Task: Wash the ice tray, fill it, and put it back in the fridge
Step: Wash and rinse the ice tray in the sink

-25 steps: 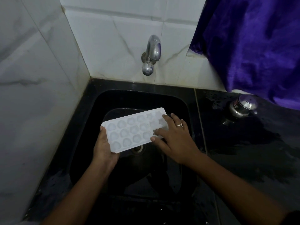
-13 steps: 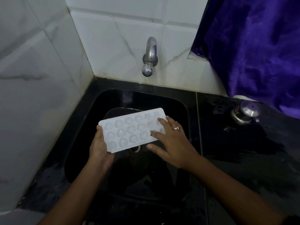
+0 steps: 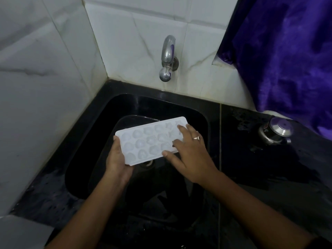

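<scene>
A white ice tray (image 3: 147, 140) with rows of rounded cells is held level over the black sink (image 3: 100, 133), above the drain. My left hand (image 3: 117, 161) grips its near left end from below, thumb on the rim. My right hand (image 3: 190, 151), wearing a ring, lies flat on the tray's right part with fingers spread over the cells. The chrome tap (image 3: 167, 58) sticks out of the tiled wall above the sink; no water runs from it.
White marble-look tiles form the left and back walls. A wet black counter (image 3: 269, 173) extends to the right, with a small steel lidded pot (image 3: 275, 131) on it. Purple cloth (image 3: 287, 51) hangs over the back right corner.
My right hand has slid a little across the tray's right part, its fingers shifting over the cells. The tray stays over the sink in my left hand.
</scene>
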Demonstrator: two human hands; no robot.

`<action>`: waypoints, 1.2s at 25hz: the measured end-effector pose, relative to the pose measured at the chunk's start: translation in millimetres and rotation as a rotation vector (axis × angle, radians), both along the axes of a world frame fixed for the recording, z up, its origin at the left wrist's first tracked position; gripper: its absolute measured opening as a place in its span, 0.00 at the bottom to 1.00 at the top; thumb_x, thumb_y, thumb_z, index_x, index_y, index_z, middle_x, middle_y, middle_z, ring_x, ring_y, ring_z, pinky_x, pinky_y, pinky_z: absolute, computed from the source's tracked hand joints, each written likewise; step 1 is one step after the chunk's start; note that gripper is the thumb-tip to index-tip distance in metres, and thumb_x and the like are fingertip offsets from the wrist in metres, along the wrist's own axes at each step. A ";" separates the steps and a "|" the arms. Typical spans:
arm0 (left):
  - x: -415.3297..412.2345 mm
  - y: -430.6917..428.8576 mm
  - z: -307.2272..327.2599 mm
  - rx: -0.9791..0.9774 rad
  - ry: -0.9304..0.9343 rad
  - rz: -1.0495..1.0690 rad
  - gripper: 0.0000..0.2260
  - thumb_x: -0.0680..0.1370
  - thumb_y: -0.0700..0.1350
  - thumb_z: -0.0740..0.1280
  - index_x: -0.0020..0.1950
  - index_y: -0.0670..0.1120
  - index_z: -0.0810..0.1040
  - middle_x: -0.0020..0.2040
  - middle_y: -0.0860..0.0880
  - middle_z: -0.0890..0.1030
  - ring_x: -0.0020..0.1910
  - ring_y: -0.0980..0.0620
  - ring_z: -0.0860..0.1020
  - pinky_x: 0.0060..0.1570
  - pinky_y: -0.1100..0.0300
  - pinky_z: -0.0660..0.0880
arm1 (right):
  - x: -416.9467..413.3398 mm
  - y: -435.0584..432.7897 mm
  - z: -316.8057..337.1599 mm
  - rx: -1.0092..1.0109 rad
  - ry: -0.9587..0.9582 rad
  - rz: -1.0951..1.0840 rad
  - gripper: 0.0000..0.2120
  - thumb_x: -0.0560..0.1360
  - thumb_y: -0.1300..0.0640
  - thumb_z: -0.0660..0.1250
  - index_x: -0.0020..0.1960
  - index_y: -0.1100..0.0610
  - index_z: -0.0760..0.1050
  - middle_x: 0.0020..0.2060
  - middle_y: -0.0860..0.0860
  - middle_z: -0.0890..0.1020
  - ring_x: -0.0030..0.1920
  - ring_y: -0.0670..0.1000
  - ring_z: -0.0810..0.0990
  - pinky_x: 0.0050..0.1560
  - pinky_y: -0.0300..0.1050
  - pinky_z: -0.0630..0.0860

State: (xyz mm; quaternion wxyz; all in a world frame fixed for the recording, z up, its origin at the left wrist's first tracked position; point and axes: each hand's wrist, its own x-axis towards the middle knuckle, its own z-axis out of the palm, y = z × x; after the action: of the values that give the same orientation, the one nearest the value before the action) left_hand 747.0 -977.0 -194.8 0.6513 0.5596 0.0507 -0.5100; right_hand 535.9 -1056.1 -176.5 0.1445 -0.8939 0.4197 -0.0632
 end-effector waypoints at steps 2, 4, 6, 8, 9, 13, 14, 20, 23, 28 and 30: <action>4.2 -0.4 1.5 0.010 -0.018 0.011 0.25 0.86 0.63 0.57 0.66 0.45 0.81 0.58 0.44 0.88 0.53 0.43 0.88 0.46 0.48 0.83 | -5.9 0.6 -5.2 -0.022 0.050 0.074 0.34 0.81 0.28 0.46 0.70 0.48 0.76 0.82 0.56 0.58 0.83 0.58 0.46 0.80 0.66 0.48; 4.8 1.6 3.4 0.012 -0.041 -0.006 0.25 0.86 0.62 0.56 0.67 0.45 0.82 0.58 0.44 0.88 0.54 0.43 0.88 0.49 0.46 0.83 | -11.4 -7.1 -3.5 -0.048 0.032 0.080 0.31 0.81 0.29 0.46 0.68 0.44 0.77 0.82 0.55 0.59 0.83 0.59 0.48 0.80 0.66 0.48; 0.2 0.6 4.2 0.010 -0.041 -0.012 0.25 0.86 0.62 0.57 0.67 0.45 0.82 0.58 0.44 0.88 0.54 0.43 0.88 0.50 0.47 0.82 | -3.1 -9.1 -1.9 -0.023 -0.020 -0.011 0.32 0.81 0.29 0.45 0.61 0.46 0.81 0.81 0.55 0.61 0.83 0.59 0.49 0.80 0.66 0.49; 0.9 -3.0 4.6 0.008 -0.053 -0.009 0.26 0.86 0.63 0.56 0.67 0.45 0.81 0.57 0.44 0.88 0.53 0.43 0.88 0.48 0.48 0.82 | 5.5 -2.3 -6.8 -0.013 0.000 -0.009 0.35 0.81 0.28 0.45 0.62 0.50 0.79 0.82 0.55 0.60 0.83 0.58 0.48 0.80 0.66 0.50; 3.5 -3.9 4.6 0.004 -0.056 -0.011 0.26 0.86 0.63 0.56 0.68 0.45 0.81 0.57 0.44 0.88 0.53 0.44 0.88 0.47 0.48 0.82 | 3.7 -0.2 -10.5 -0.020 0.022 0.026 0.35 0.81 0.28 0.45 0.67 0.50 0.77 0.82 0.55 0.59 0.83 0.58 0.48 0.80 0.67 0.50; 7.8 -3.5 4.7 0.004 -0.065 -0.035 0.26 0.86 0.62 0.56 0.67 0.45 0.82 0.58 0.44 0.88 0.55 0.43 0.88 0.50 0.47 0.82 | -5.2 -10.6 -6.8 -0.032 -0.028 -0.007 0.30 0.82 0.31 0.46 0.67 0.44 0.78 0.82 0.56 0.59 0.83 0.59 0.48 0.80 0.67 0.49; 5.5 -4.5 4.5 0.003 -0.060 -0.038 0.27 0.86 0.63 0.56 0.67 0.44 0.82 0.59 0.44 0.88 0.56 0.42 0.87 0.52 0.46 0.82 | -0.4 -9.5 -6.0 -0.019 -0.035 -0.044 0.31 0.82 0.30 0.46 0.65 0.46 0.79 0.82 0.56 0.59 0.83 0.59 0.48 0.80 0.66 0.48; 9.9 -3.8 1.0 -0.013 -0.039 -0.055 0.28 0.86 0.64 0.54 0.70 0.44 0.80 0.62 0.43 0.87 0.57 0.42 0.87 0.55 0.44 0.83 | -11.9 -7.4 -10.3 -0.031 -0.013 0.036 0.28 0.82 0.31 0.48 0.69 0.44 0.77 0.82 0.55 0.58 0.83 0.58 0.46 0.80 0.67 0.48; 4.6 -6.2 -1.9 -0.011 -0.036 -0.065 0.29 0.85 0.64 0.55 0.70 0.44 0.80 0.63 0.42 0.86 0.58 0.41 0.86 0.56 0.44 0.82 | 2.1 -5.9 -9.5 -0.001 -0.055 -0.059 0.31 0.82 0.30 0.48 0.60 0.49 0.80 0.81 0.56 0.60 0.83 0.58 0.48 0.80 0.66 0.50; 10.4 -4.8 0.1 -0.013 -0.047 -0.052 0.27 0.87 0.63 0.54 0.68 0.45 0.81 0.60 0.44 0.87 0.56 0.43 0.87 0.52 0.45 0.85 | -11.2 -9.1 -11.4 -0.045 0.000 0.043 0.28 0.82 0.31 0.49 0.68 0.44 0.77 0.82 0.56 0.59 0.83 0.59 0.47 0.80 0.66 0.47; 7.1 -5.8 -1.5 -0.007 -0.039 -0.050 0.27 0.86 0.63 0.55 0.68 0.45 0.81 0.61 0.43 0.87 0.56 0.42 0.87 0.56 0.43 0.83 | -4.6 -8.4 -9.5 -0.029 -0.048 -0.029 0.28 0.82 0.32 0.50 0.64 0.47 0.79 0.81 0.56 0.61 0.83 0.59 0.49 0.80 0.67 0.49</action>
State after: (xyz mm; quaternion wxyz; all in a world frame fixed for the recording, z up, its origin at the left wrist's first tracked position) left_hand 754.0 -982.8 -196.3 0.6412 0.5680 0.0222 -0.5155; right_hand 531.3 -1064.5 -186.0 0.1407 -0.8880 0.4279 -0.0927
